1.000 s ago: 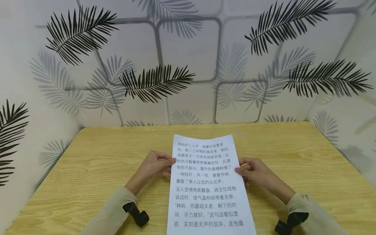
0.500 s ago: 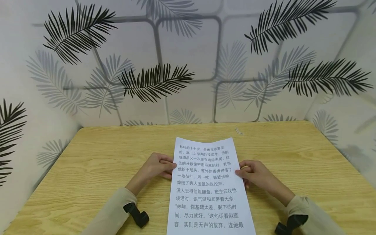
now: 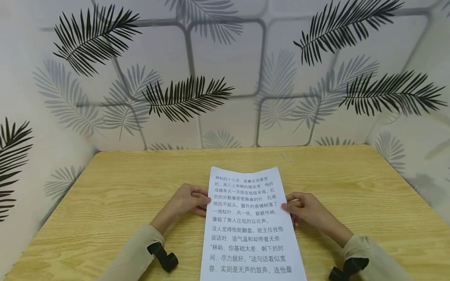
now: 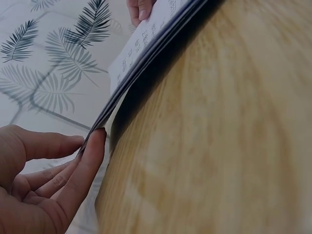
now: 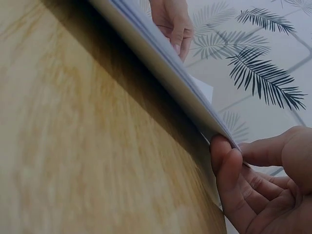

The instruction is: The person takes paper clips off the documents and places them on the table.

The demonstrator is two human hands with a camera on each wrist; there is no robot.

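Note:
A stack of printed paper sheets (image 3: 246,226), covered in lines of Chinese text, is held up at the front middle of the table. My left hand (image 3: 186,201) pinches its left edge, thumb on the printed face and fingers behind. On the opposite edge my right hand (image 3: 306,208) pinches in the same way. Several layers show along the edge of the paper stack (image 4: 146,63) in the left wrist view. From the right wrist, the stack (image 5: 170,73) stands off the tabletop, with a dark shadow under it. The lower end of the sheets runs out of the head view.
The wooden table (image 3: 116,187) reaches back to a wall (image 3: 232,117) patterned with palm leaves. Small white pieces (image 3: 286,157) lie near the table's back edge, right of centre. Black wrist cameras (image 3: 165,257) are strapped over both beige sleeves.
The upper end of the paper stack has tipped slightly down and toward me. Both hands have lowered a little with it, keeping their pinch on the edges.

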